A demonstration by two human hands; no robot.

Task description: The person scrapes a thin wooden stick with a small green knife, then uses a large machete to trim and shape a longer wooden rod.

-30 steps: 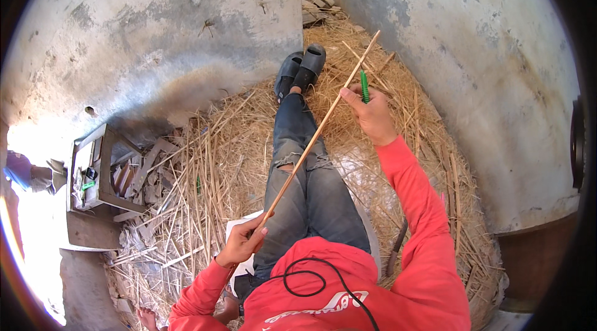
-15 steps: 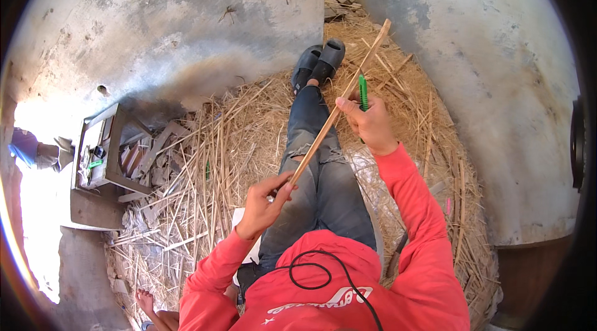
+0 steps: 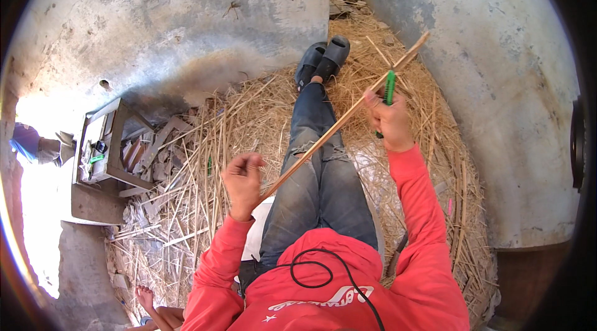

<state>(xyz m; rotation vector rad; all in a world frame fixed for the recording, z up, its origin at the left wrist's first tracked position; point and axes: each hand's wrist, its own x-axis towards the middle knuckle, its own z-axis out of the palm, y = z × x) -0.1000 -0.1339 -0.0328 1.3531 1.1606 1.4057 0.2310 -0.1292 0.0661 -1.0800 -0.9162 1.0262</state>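
Note:
A long, thin strip of split bamboo or wood [image 3: 323, 139] slants over my legs, its far end up to the right. My right hand [image 3: 394, 122] is closed around a green utility knife [image 3: 390, 86], with thumb and fingers on the strip too. The knife's upper end lies against or just beside the strip. My left hand [image 3: 241, 183] is raised at the strip's near end, fingers loosely curled and apart, not gripping it. That near end lies by the left wrist and is partly hidden.
My outstretched legs [image 3: 311, 188] lie over straw and shavings [image 3: 410, 107]. Loose strips [image 3: 217, 150] are heaped to the left, beside a wooden stool [image 3: 102, 144] with small items on it. Concrete walls [image 3: 205, 13] rise ahead. Another person's foot [image 3: 144, 297] shows lower left.
The strip has shifted right and its near end lies lower. My right hand has moved right with the knife. My left hand has come off the strip and moved left and up.

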